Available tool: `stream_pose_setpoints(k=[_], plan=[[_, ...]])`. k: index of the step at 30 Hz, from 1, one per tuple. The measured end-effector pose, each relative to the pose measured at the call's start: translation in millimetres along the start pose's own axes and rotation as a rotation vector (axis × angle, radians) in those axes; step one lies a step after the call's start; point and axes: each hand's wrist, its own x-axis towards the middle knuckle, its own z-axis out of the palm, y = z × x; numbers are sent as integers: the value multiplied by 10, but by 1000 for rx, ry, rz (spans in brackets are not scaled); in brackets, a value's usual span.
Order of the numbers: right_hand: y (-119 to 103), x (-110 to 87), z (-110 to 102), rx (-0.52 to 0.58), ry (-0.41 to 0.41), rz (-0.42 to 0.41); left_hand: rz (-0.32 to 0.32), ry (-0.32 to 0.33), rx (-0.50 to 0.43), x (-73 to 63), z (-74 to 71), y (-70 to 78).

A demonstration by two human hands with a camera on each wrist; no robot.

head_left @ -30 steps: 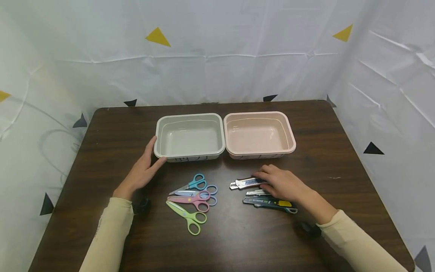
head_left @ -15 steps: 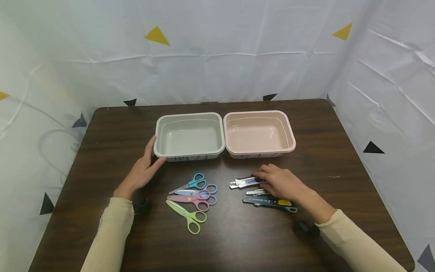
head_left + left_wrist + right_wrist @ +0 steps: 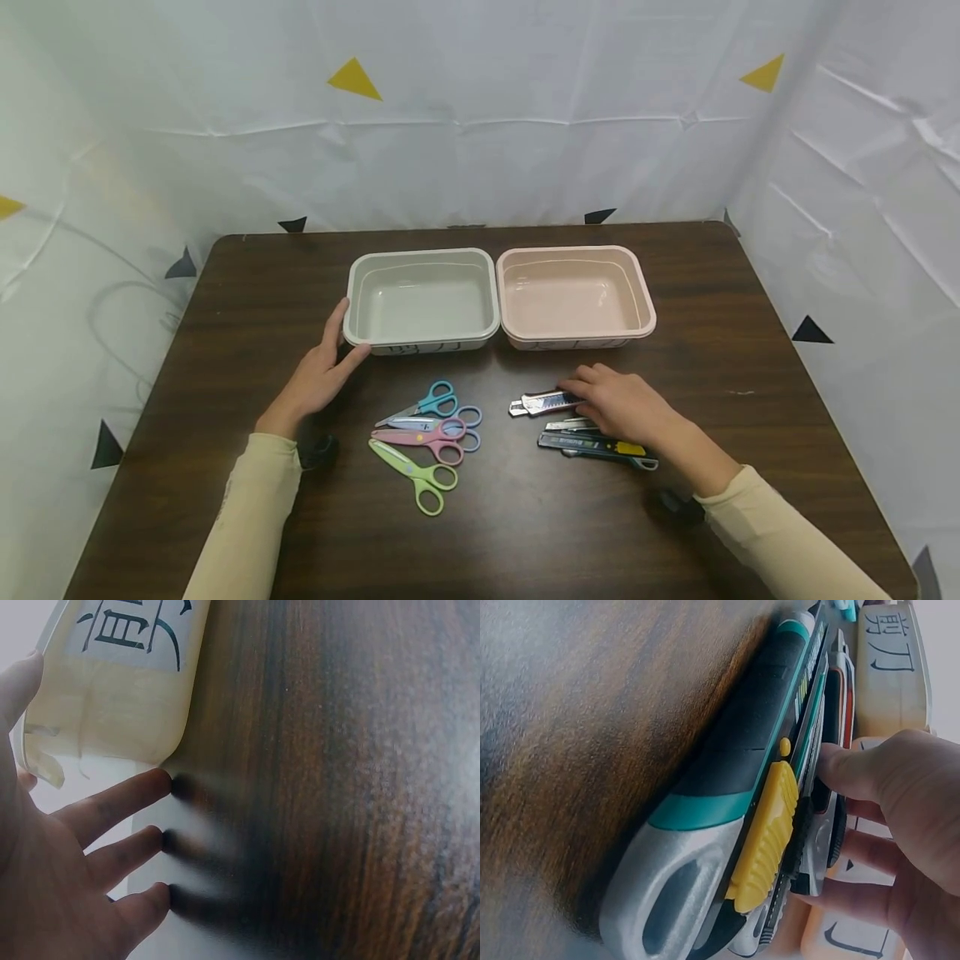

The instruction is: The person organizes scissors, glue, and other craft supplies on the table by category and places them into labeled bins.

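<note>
My left hand rests against the near left corner of a grey-green tray, fingers spread and thumb at the front rim. In the left wrist view, the fingertips meet the tabletop beside the labelled tray wall. At the right, my right hand pinches a silver box cutter between thumb and fingers, and it lies low at the table. Nearer me lie more box cutters, one dark with a yellow slider. The right wrist view shows this dark cutter closest; the palm partly hides the pinched one.
A pink tray stands right beside the grey-green one. Several scissors lie overlapped left of the cutters: teal, blue, pink and green pairs. White sheeting encloses the dark wooden table.
</note>
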Motion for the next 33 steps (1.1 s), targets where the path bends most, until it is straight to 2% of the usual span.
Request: stream_pose_setpoints(k=[12, 25, 33], plan=[[-1, -11, 36, -92, 27, -31, 18, 11, -8, 28, 11, -11], [-23, -49, -21, -87, 70, -50, 15, 9, -11, 9, 1, -6], [-43, -68, -139, -34, 60, 2, 2, 7, -10, -12, 6, 15]])
